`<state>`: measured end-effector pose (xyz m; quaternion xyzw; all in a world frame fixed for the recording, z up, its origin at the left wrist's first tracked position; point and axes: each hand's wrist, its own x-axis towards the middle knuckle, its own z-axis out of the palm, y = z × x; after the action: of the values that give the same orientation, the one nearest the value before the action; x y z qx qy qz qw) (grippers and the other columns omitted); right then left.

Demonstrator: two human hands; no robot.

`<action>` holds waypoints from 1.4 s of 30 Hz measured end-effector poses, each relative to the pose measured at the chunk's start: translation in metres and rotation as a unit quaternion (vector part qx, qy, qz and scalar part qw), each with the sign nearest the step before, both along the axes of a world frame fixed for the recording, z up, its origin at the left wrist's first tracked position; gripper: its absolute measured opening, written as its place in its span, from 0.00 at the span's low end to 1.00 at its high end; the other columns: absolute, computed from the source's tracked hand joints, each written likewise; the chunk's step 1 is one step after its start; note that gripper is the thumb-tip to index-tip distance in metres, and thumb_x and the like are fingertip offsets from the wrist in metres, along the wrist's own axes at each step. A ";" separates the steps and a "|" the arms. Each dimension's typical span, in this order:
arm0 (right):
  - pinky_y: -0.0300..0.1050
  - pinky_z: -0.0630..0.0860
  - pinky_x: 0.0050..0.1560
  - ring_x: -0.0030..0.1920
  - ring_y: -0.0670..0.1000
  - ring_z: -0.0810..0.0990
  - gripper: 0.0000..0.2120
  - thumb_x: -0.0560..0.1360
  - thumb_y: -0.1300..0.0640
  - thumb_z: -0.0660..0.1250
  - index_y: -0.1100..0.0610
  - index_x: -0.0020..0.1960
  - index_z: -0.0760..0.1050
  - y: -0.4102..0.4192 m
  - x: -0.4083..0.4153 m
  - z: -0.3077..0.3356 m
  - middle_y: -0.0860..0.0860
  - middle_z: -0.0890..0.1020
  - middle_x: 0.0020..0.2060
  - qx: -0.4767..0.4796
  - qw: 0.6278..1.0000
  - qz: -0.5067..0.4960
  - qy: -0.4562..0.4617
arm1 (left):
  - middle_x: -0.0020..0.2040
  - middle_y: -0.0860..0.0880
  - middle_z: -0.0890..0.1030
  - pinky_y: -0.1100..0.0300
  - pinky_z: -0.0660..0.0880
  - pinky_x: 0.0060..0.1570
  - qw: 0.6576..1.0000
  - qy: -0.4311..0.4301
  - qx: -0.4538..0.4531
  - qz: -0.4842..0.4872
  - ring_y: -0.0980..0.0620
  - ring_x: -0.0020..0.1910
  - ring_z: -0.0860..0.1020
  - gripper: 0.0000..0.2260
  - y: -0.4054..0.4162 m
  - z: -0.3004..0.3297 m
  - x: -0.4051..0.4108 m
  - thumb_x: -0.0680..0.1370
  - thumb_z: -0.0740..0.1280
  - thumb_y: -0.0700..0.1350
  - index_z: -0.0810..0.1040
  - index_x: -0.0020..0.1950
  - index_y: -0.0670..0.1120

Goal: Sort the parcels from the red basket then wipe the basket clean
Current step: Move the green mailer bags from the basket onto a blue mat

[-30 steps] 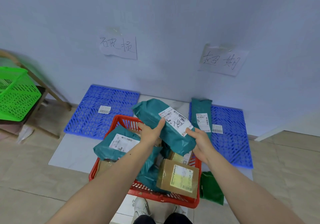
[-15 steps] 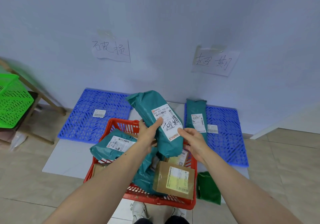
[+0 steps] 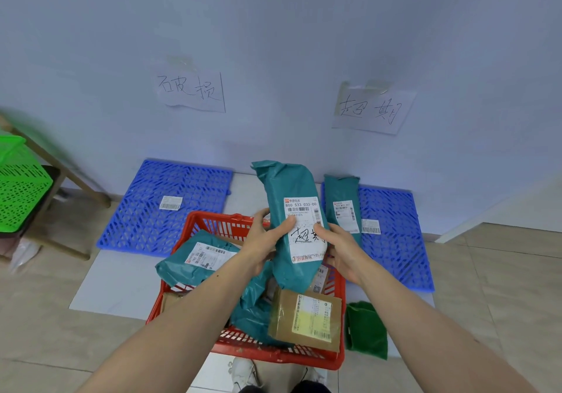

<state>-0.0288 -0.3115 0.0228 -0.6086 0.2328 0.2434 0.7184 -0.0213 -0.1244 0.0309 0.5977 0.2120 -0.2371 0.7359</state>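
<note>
Head view shows the teal parcel (image 3: pixel 290 225) held up over the far end of the red basket (image 3: pixel 243 351), its long axis running nearly upright and leaning a little away from you, label facing you. You grip it from both sides at its lower half: your left hand (image 3: pixel 261 242) wraps the left edge with the thumb laid across the label, and your right hand (image 3: pixel 342 251) clasps the right edge, thumb touching the label's side. Most of the parcel's length stands above both grips, so the top end is free to swing.

The handwriting on its label looks like the characters on the right sign (image 3: pixel 374 110), so I judge it belongs on the right mat (image 3: pixel 401 240), where one teal parcel (image 3: pixel 342 204) already lies lengthwise. That mat sits just right of and beyond the held parcel, nearer your right hand; the left mat (image 3: pixel 152 210) lies well apart on the other side.

More bags and a brown box (image 3: pixel 305 319) wait in the basket, and a green cloth (image 3: pixel 366 328) lies just beside its right rim.
</note>
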 end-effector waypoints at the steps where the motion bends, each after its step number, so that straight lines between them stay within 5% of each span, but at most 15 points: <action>1: 0.51 0.79 0.53 0.58 0.54 0.83 0.21 0.75 0.50 0.72 0.54 0.66 0.75 0.000 0.000 -0.001 0.51 0.86 0.54 -0.001 1.000 -0.003 -0.001 | 0.59 0.46 0.82 0.40 0.78 0.58 1.000 -0.003 -0.003 -0.005 0.46 0.56 0.82 0.45 0.000 0.000 0.000 0.60 0.80 0.58 0.65 0.73 0.55; 10: 0.54 0.79 0.57 0.58 0.54 0.83 0.25 0.74 0.51 0.73 0.54 0.69 0.73 0.001 0.000 -0.005 0.52 0.86 0.55 -0.011 1.000 -0.016 -0.006 | 0.60 0.47 0.81 0.40 0.78 0.58 1.000 -0.002 -0.008 -0.016 0.44 0.57 0.82 0.36 0.002 -0.005 0.004 0.69 0.79 0.41 0.67 0.73 0.54; 22: 0.50 0.81 0.48 0.55 0.54 0.84 0.19 0.77 0.55 0.71 0.55 0.66 0.74 -0.021 -0.002 -0.002 0.53 0.86 0.53 0.001 0.998 -0.066 -0.008 | 0.61 0.47 0.80 0.41 0.79 0.58 0.997 -0.012 -0.001 -0.080 0.45 0.57 0.81 0.38 -0.019 -0.013 0.025 0.68 0.80 0.44 0.65 0.74 0.54; 27: 0.56 0.79 0.58 0.56 0.55 0.84 0.18 0.77 0.55 0.70 0.54 0.65 0.75 -0.052 0.002 -0.002 0.52 0.86 0.53 -0.006 0.997 -0.081 -0.011 | 0.60 0.47 0.80 0.43 0.80 0.57 0.993 -0.020 0.007 -0.112 0.46 0.55 0.82 0.34 -0.053 -0.010 0.037 0.70 0.79 0.44 0.66 0.71 0.54; 31: 0.48 0.79 0.46 0.51 0.53 0.85 0.14 0.78 0.56 0.69 0.54 0.62 0.77 -0.089 0.012 -0.003 0.50 0.87 0.50 -0.002 0.996 -0.086 -0.009 | 0.59 0.46 0.81 0.45 0.80 0.56 0.993 -0.025 0.014 -0.118 0.46 0.55 0.82 0.32 -0.094 -0.012 0.049 0.72 0.77 0.42 0.66 0.72 0.50; 34: 0.49 0.79 0.48 0.49 0.52 0.84 0.11 0.78 0.55 0.69 0.54 0.60 0.77 -0.129 0.024 -0.009 0.50 0.87 0.49 -0.006 0.996 -0.087 -0.003 | 0.60 0.45 0.81 0.44 0.79 0.58 0.992 -0.019 0.015 -0.123 0.45 0.55 0.82 0.32 -0.136 -0.018 0.062 0.73 0.76 0.42 0.65 0.73 0.48; 37: 0.50 0.78 0.51 0.50 0.53 0.83 0.08 0.79 0.54 0.68 0.53 0.57 0.76 -0.176 0.040 -0.019 0.52 0.86 0.50 -0.011 0.997 -0.072 0.016 | 0.60 0.44 0.81 0.55 0.80 0.46 0.992 -0.008 0.021 -0.122 0.50 0.51 0.83 0.27 -0.184 -0.023 0.075 0.75 0.74 0.41 0.66 0.71 0.48; 39: 0.52 0.79 0.53 0.52 0.54 0.83 0.12 0.79 0.52 0.68 0.54 0.59 0.75 -0.207 0.053 -0.029 0.53 0.85 0.53 -0.017 0.998 -0.062 0.028 | 0.58 0.47 0.82 0.59 0.77 0.40 0.993 0.006 0.030 -0.117 0.53 0.47 0.82 0.22 -0.214 -0.030 0.085 0.77 0.72 0.41 0.68 0.67 0.50; 42: 0.53 0.80 0.56 0.54 0.55 0.84 0.19 0.77 0.48 0.70 0.57 0.63 0.74 -0.247 0.075 -0.050 0.53 0.86 0.54 -0.040 0.997 -0.046 0.043 | 0.57 0.49 0.84 0.51 0.79 0.50 0.991 0.036 0.036 -0.121 0.49 0.51 0.83 0.22 -0.253 -0.048 0.102 0.77 0.73 0.44 0.70 0.69 0.49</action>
<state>0.0466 -0.5585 -0.0275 -0.6142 0.3005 0.2265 0.6936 0.0806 -0.3776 -0.0173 0.6364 0.1727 -0.3384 0.6713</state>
